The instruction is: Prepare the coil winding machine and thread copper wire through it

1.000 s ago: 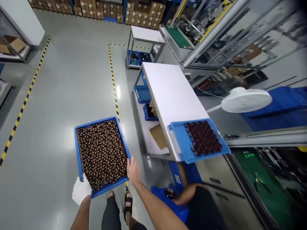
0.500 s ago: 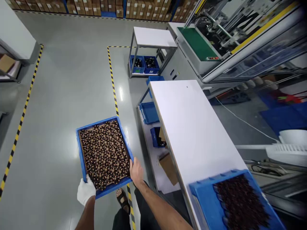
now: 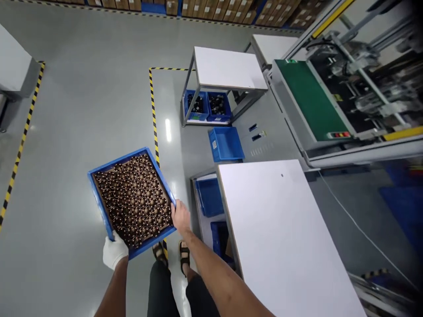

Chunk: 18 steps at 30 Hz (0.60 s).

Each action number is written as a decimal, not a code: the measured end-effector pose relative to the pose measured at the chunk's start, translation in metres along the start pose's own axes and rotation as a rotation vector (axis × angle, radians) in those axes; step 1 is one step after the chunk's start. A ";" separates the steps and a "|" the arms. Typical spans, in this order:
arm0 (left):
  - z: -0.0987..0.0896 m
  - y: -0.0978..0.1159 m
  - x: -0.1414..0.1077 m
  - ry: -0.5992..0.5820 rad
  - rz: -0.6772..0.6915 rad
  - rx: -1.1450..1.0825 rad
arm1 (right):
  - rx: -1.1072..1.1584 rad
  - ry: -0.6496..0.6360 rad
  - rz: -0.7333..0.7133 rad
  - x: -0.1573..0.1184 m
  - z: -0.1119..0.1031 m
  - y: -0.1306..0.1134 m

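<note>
Fingers (image 3: 174,210) of left hand (image 3: 114,252) and right hand (image 3: 181,217) grip one tray (image 3: 152,242) holding dozens of parts (image 3: 142,201).

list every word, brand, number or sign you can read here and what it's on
No text is legible.
White label on the blue bin: too small to read.
White stickers on the cardboard boxes: too small to read.
Blue tray: no lettering visible.

Bright light leaves a streak of glare on the floor (image 3: 99,101). The right edge blurs, its upper corner dark.
</note>
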<state>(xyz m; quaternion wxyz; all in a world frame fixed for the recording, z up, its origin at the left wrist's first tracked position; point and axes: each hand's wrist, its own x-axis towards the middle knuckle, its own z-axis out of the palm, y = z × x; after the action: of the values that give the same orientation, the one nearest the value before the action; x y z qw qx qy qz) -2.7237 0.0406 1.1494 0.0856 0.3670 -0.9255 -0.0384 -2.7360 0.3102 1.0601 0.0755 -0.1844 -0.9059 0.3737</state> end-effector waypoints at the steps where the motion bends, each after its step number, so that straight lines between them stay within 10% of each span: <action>1: -0.006 0.029 0.007 -0.001 -0.002 -0.011 | -0.010 -0.006 0.008 0.029 -0.012 -0.006; 18: -0.106 0.504 0.182 0.003 0.168 -0.057 | 0.017 0.057 0.145 0.488 -0.166 -0.101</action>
<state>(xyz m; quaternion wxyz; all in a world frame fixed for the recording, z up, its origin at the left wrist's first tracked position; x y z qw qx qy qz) -3.1731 0.2823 1.3446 0.1002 0.2857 -0.9514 -0.0570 -3.1674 0.5422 1.2486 0.0756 -0.2594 -0.8846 0.3803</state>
